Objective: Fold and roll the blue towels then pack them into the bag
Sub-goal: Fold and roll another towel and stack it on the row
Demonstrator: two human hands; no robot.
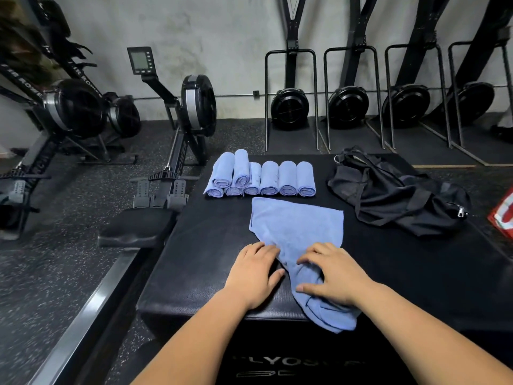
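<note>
Several rolled blue towels at 12 o'clock, black fabric bag at 2. At 6, loose blue microfibre towel overhanging black padded box, pinned by left hand and right hand, fingers spread. Risk: skewed fold from bunching.

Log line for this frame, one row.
towel: loose on box | left hand: touches towel edge | right hand: rests on towel | rolled towels: behind it | bag: right, slack
</note>
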